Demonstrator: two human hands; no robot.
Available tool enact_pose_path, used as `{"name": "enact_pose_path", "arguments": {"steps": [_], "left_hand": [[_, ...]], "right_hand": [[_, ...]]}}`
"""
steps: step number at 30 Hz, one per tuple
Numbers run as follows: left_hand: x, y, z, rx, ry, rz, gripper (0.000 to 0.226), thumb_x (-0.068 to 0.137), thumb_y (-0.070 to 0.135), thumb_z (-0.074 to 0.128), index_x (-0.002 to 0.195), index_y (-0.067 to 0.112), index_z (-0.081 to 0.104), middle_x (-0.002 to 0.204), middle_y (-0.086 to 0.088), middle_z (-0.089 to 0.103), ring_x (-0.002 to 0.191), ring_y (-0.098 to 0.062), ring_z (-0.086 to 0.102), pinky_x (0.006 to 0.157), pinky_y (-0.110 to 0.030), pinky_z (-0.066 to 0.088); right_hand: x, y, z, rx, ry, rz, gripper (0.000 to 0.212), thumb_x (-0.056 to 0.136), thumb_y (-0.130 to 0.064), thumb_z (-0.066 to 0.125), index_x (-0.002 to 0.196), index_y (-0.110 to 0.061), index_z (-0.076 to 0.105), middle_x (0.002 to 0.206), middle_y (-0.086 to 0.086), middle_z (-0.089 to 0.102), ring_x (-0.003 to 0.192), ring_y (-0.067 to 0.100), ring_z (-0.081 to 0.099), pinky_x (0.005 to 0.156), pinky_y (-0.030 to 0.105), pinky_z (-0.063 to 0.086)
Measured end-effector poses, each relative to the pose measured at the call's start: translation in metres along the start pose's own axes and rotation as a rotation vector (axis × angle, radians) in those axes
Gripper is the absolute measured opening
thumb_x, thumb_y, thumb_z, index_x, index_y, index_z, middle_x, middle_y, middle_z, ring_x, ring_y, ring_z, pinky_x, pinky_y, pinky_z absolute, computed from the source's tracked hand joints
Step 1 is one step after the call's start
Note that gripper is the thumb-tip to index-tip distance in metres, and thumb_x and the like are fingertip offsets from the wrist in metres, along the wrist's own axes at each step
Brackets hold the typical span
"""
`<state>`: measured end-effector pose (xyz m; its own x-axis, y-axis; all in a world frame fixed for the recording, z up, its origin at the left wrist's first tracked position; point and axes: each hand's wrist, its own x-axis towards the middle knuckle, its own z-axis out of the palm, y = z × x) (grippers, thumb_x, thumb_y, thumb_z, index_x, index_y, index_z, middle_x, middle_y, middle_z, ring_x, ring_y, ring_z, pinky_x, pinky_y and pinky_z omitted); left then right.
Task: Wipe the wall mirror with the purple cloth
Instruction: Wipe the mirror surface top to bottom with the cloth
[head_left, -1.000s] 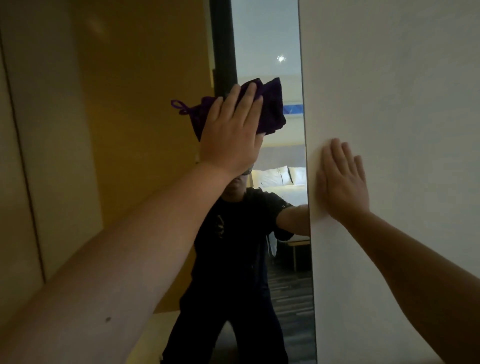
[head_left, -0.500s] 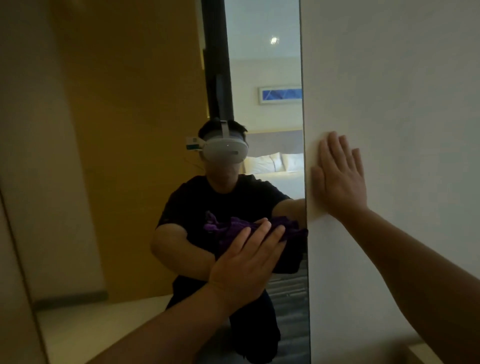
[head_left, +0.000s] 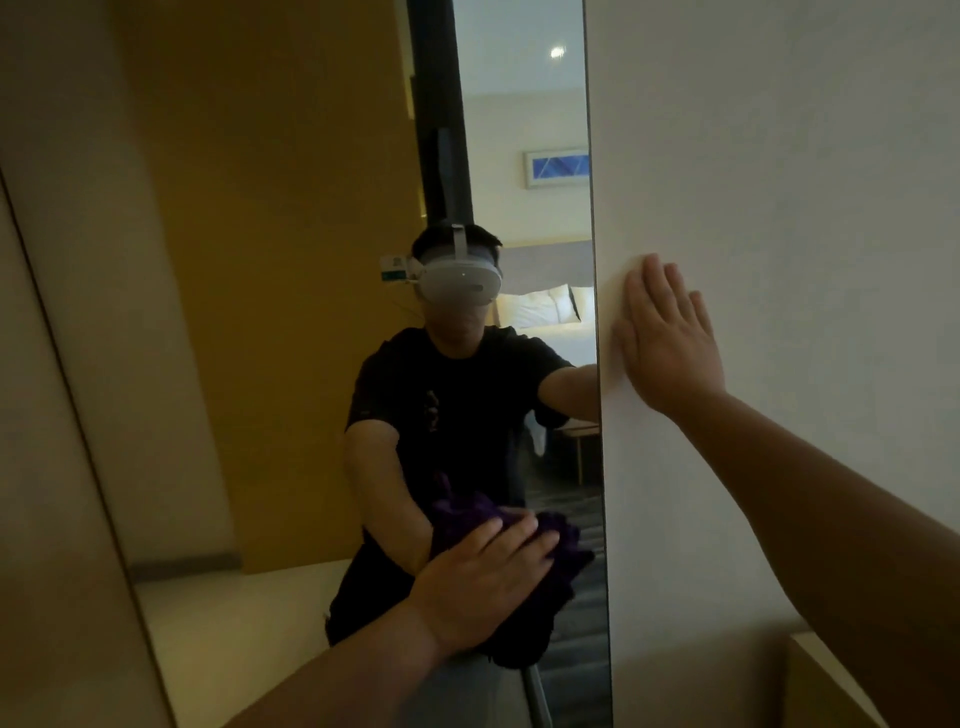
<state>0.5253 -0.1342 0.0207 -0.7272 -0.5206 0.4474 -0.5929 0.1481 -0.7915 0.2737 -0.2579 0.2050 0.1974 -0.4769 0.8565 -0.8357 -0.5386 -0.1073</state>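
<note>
The tall wall mirror (head_left: 311, 260) fills the left and middle of the head view and shows a person with a headset and a bedroom behind. My left hand (head_left: 483, 582) lies flat with straight fingers on the bunched purple cloth (head_left: 558, 566), pressing it against the lower part of the glass near the mirror's right edge. My right hand (head_left: 667, 348) rests flat with spread fingers on the white wall (head_left: 779, 182) just right of the mirror's edge, well above the cloth.
The mirror's right edge (head_left: 597, 415) meets the white wall in a straight vertical line. A pale ledge or box corner (head_left: 831, 675) sits at the bottom right below my right arm. A beige panel (head_left: 52, 467) borders the mirror on the left.
My left hand has carried the cloth from high on the mirror down to its lower part, and a little lower again since half a second ago. My right hand stays pressed on the wall.
</note>
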Motion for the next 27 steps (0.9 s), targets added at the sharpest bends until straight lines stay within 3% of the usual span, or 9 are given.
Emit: {"name": "enact_pose_path", "arguments": {"steps": [2, 6, 9, 11, 14, 18, 22, 27], "left_hand": [[-0.027, 0.023, 0.009, -0.028, -0.089, 0.019, 0.042, 0.099, 0.027, 0.038, 0.137, 0.025, 0.054, 0.155, 0.000, 0.040, 0.141, -0.027, 0.033, 0.113, -0.042, 0.026], [-0.031, 0.024, 0.003, -0.064, -0.123, -0.005, 0.046, 0.097, 0.026, 0.039, 0.142, 0.021, 0.045, 0.157, -0.003, 0.034, 0.143, -0.028, 0.031, 0.114, -0.044, 0.023], [-0.034, 0.020, -0.013, -0.188, -0.124, -0.042, 0.038, 0.099, 0.023, 0.041, 0.136, 0.020, 0.051, 0.151, -0.003, 0.043, 0.136, -0.027, 0.040, 0.108, -0.043, 0.033], [-0.041, 0.015, -0.025, -0.278, -0.078, -0.166, 0.032, 0.100, 0.019, 0.044, 0.130, 0.017, 0.057, 0.142, -0.004, 0.053, 0.122, -0.027, 0.052, 0.093, -0.042, 0.045], [-0.068, -0.006, -0.046, -0.282, -0.024, -0.314, 0.031, 0.099, 0.014, 0.043, 0.125, 0.013, 0.061, 0.135, -0.007, 0.059, 0.111, -0.029, 0.058, 0.082, -0.041, 0.047], [-0.132, -0.040, -0.073, -0.240, 0.013, -0.492, 0.037, 0.106, 0.011, 0.033, 0.122, 0.009, 0.065, 0.133, -0.010, 0.062, 0.111, -0.032, 0.061, 0.085, -0.044, 0.048], [-0.204, -0.067, -0.082, -0.174, -0.037, -0.584, 0.034, 0.095, 0.002, 0.053, 0.126, 0.008, 0.062, 0.135, -0.011, 0.060, 0.116, -0.032, 0.056, 0.088, -0.047, 0.047], [-0.252, -0.093, -0.079, -0.078, -0.013, -0.614, 0.031, 0.095, 0.002, 0.059, 0.125, 0.007, 0.064, 0.136, -0.010, 0.059, 0.116, -0.032, 0.057, 0.087, -0.046, 0.046]], "right_hand": [[-0.005, -0.002, -0.002, 0.030, -0.015, 0.014, 0.059, 0.107, -0.040, 0.022, 0.158, -0.015, 0.009, 0.166, 0.007, 0.000, 0.152, 0.025, -0.005, 0.123, 0.044, 0.003], [-0.031, -0.017, -0.004, 0.169, -0.007, 0.046, 0.056, 0.107, -0.037, 0.026, 0.157, -0.013, 0.016, 0.166, 0.010, 0.007, 0.153, 0.025, 0.003, 0.123, 0.044, 0.008], [-0.060, -0.047, -0.001, 0.233, 0.046, 0.059, 0.057, 0.107, -0.038, 0.024, 0.157, -0.011, 0.016, 0.166, 0.010, 0.007, 0.153, 0.021, 0.002, 0.124, 0.042, 0.004], [-0.078, -0.076, 0.008, 0.262, 0.073, -0.024, 0.057, 0.105, -0.034, 0.029, 0.156, -0.010, 0.020, 0.165, 0.012, 0.012, 0.152, 0.024, 0.006, 0.124, 0.046, 0.006], [-0.103, -0.123, 0.028, 0.319, 0.088, -0.210, 0.056, 0.104, -0.034, 0.032, 0.154, -0.007, 0.027, 0.163, 0.014, 0.018, 0.152, 0.028, 0.011, 0.124, 0.045, 0.004], [-0.135, -0.178, 0.062, 0.344, 0.012, -0.344, 0.057, 0.104, -0.032, 0.034, 0.154, -0.006, 0.028, 0.164, 0.013, 0.015, 0.153, 0.029, 0.007, 0.122, 0.054, 0.008], [-0.165, -0.223, 0.090, 0.238, -0.079, -0.426, 0.056, 0.102, -0.034, 0.035, 0.151, -0.006, 0.035, 0.163, 0.014, 0.019, 0.153, 0.028, 0.005, 0.121, 0.059, 0.009], [-0.197, -0.258, 0.118, 0.128, -0.120, -0.527, 0.055, 0.100, -0.032, 0.040, 0.147, -0.004, 0.039, 0.162, 0.019, 0.021, 0.152, 0.033, 0.005, 0.117, 0.065, 0.011]]}}
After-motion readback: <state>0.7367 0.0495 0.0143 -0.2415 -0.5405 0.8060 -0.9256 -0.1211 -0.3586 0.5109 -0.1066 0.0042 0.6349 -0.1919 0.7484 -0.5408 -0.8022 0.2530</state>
